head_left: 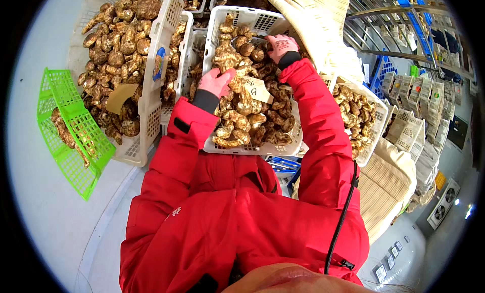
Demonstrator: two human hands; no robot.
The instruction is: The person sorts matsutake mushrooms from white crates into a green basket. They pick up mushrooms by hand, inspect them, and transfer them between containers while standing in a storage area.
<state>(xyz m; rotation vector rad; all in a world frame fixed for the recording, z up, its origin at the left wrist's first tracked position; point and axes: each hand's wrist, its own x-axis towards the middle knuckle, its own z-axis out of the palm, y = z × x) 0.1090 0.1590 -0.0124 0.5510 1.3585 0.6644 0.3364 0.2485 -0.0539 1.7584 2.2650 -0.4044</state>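
In the middle stands a white perforated crate [222,20] of brown and cream mushrooms [237,121], with a handwritten paper card [257,89] lying on them. Both hands wear pink gloves. My left hand [216,82], over the crate's left side, is closed with its fingers on a pale-stemmed mushroom [235,83]. A large mushroom [226,57] lies just beyond it. At the crate's far right, my right hand [282,47] reaches down among the mushrooms with bent fingers. The fingertips are hidden, and what they grip, if anything, cannot be made out.
A larger white crate [151,91] of mushrooms stands at left, with a green perforated basket [76,131] beside it. Another mushroom crate [376,128] sits at right. Beige ribbed cloth [323,25] hangs at the far right of the middle crate; metal racks [399,12] stand beyond.
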